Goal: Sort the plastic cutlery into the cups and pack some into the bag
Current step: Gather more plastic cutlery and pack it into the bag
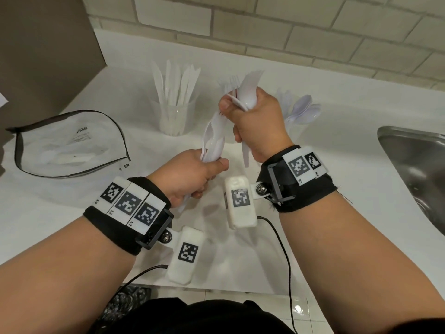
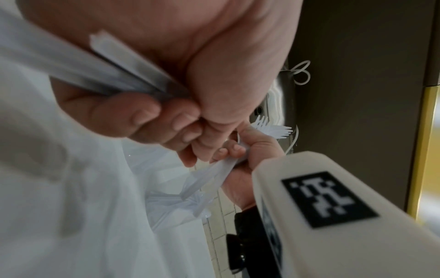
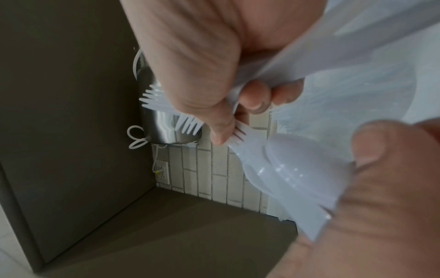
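My left hand (image 1: 192, 175) grips a bundle of white plastic spoons (image 1: 214, 141) by the handles, bowls pointing up. Just above it, my right hand (image 1: 255, 121) grips a second bundle of forks and spoons (image 1: 244, 92). The two bundles meet between the hands. In the left wrist view my fingers (image 2: 147, 120) curl round the handles (image 2: 114, 73). In the right wrist view fork tines (image 3: 190, 125) stick out past my thumb. A clear cup of knives (image 1: 174, 116) stands behind. A cup of spoons (image 1: 303, 109) is partly hidden by my right hand. The clear bag (image 1: 69, 145) lies open at left with cutlery inside.
A steel sink (image 1: 414, 165) is set into the white counter (image 1: 337, 131) at the right. A brown cabinet side (image 1: 48, 56) rises at the far left, and a tiled wall (image 1: 289, 27) runs along the back. Cables hang from both wrist cameras near the counter's front edge.
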The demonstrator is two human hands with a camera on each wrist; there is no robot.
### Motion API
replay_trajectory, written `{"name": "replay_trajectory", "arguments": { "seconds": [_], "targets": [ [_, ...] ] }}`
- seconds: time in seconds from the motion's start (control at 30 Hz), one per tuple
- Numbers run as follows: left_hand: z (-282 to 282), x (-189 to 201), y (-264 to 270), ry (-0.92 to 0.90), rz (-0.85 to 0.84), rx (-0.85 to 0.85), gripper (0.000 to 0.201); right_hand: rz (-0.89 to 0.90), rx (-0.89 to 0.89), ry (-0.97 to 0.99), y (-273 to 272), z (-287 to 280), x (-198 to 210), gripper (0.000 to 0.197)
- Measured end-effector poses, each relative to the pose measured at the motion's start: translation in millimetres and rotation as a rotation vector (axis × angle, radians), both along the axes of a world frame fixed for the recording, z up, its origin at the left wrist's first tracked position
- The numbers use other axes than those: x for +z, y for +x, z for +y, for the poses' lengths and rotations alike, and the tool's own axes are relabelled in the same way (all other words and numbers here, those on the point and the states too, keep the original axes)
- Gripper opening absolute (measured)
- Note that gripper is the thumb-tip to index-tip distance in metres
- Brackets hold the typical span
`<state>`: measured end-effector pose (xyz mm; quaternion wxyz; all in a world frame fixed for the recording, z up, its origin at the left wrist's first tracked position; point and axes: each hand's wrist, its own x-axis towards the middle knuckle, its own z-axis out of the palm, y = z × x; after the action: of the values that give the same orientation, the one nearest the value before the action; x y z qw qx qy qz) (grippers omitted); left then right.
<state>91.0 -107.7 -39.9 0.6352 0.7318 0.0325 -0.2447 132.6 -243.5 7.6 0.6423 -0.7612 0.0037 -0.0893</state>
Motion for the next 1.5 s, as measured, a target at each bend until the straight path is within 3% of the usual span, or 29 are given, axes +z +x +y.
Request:
{"name": "replay_trajectory", "arguments": {
  "seconds": [0.07, 0.23, 0.47, 0.6, 0.7, 0.83, 0.9, 0.97, 1.23, 1.37, 1.5],
  "targets": [
    [-2, 1, -2, -0.038, -0.021, -0.015, 0.020, 0.005, 0.025, -0.061, 0, 0, -2, 0.008],
    [-3, 5, -1, -0.142, -0.050, 0.023, 0.018, 0.020, 0.082, -0.110, 0, 0, -9, 0.014],
    [1, 2, 1, -0.152, -0.005, 0.013, 0.022, -0.258, -0.294, -0.036, 32, -22, 26, 0.010],
    [5, 2, 2, -0.158, 0.025, 0.063, 0.028, -0.461, -0.473, -0.106, 57, -40, 55, 0.043],
    [9, 3, 2, -0.150, 0.029, 0.061, 0.027, -0.535, -0.397, -0.161, 76, -34, 61, 0.047],
    [13, 5, 3, -0.165, 0.031, 0.075, 0.027, -0.420, -0.289, -0.153, 95, -18, 48, 0.050],
    [15, 5, 4, -0.169, 0.030, 0.087, 0.027, -0.400, -0.211, -0.132, 97, -15, 39, 0.037],
    [18, 5, 4, -0.176, 0.033, 0.098, 0.027, -0.374, -0.164, -0.101, 97, -13, 29, 0.039],
    [16, 3, 7, -0.183, 0.039, 0.112, 0.027, -0.185, -0.229, 0.045, 100, -19, -11, 0.027],
    [13, 3, 8, -0.189, 0.042, 0.110, 0.026, -0.292, -0.258, -0.031, 101, -19, 15, 0.021],
    [10, 3, 7, -0.186, 0.040, 0.113, 0.026, -0.459, -0.229, 0.063, 101, -16, 43, 0.027]
  ]
}}
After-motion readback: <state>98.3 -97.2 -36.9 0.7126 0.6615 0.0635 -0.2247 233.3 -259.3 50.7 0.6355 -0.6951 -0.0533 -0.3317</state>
